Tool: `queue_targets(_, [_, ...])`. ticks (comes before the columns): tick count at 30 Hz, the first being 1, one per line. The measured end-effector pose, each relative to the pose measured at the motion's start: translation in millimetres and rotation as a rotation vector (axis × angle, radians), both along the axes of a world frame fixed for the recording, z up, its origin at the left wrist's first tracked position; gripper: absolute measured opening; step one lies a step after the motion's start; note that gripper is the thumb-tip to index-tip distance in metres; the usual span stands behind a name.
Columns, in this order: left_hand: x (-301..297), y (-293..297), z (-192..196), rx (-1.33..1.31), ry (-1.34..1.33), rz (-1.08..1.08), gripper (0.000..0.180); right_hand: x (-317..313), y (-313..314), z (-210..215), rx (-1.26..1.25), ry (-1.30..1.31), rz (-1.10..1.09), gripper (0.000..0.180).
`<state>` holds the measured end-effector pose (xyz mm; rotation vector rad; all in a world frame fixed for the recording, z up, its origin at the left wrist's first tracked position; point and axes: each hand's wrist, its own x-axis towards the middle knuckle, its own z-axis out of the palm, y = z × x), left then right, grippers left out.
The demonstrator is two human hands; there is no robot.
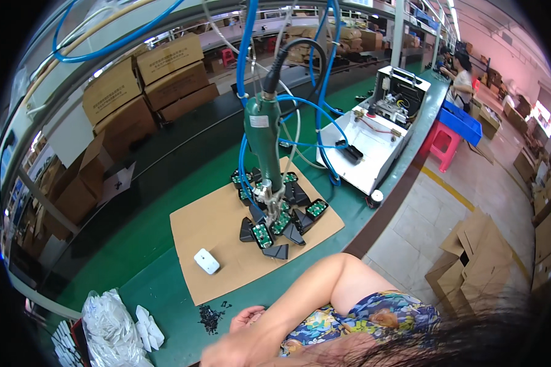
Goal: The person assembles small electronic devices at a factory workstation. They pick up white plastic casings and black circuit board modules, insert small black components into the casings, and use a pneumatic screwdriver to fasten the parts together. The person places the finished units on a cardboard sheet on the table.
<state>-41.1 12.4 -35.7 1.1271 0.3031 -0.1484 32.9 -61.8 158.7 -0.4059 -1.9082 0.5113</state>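
My right forearm crosses low over the front of the bench, and my right hand [229, 352] is smeared at the lower edge, its fingers unclear. Just beyond that forearm, my left hand [249, 316] shows curled fingers; what they hold, if anything, is hidden. Close by them lies a loose pile of small black parts [209, 319]. A small white rounded case [207, 261] rests on a cardboard sheet [196, 229]. Toward the sheet's right side, several black housings with green circuit boards [262, 235] cluster under a hanging green power screwdriver [264, 137].
A clear plastic bag of white parts [110, 327] sits at the front left. Blue air hoses [330, 92] hang around the tool. An open white machine [373, 140] stands at the bench's right edge. Cartons [134, 79] are stacked across the dark belt. A person [461, 82] sits far right.
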Motion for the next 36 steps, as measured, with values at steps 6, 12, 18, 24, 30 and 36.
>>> queue_targets(6, [-18.8,3.4,-3.8,0.151,0.029,0.02,0.021,-35.9,26.0,12.2,0.053,-0.121,0.381,0.03])
queue_targets(12, [-15.8,-0.1,0.4,0.122,0.069,-0.036,0.023,-38.1,20.1,12.2,0.05,-0.179,0.414,0.03])
queue_targets(18, [-14.0,-0.7,13.8,0.235,0.104,-0.125,0.024,-31.9,11.6,14.6,0.065,-0.181,0.448,0.029])
queue_targets(24, [-14.3,1.9,18.2,0.421,0.115,-0.225,0.025,-17.3,4.4,6.8,0.059,-0.16,0.47,0.029])
queue_targets(30, [-13.4,11.3,3.6,0.242,0.204,-0.223,0.024,-6.9,0.7,5.3,0.065,-0.112,0.496,0.029])
queue_targets(36, [-15.2,11.9,-0.7,0.324,0.162,-0.257,0.022,-0.9,-5.4,5.9,0.038,-0.095,0.51,0.028])
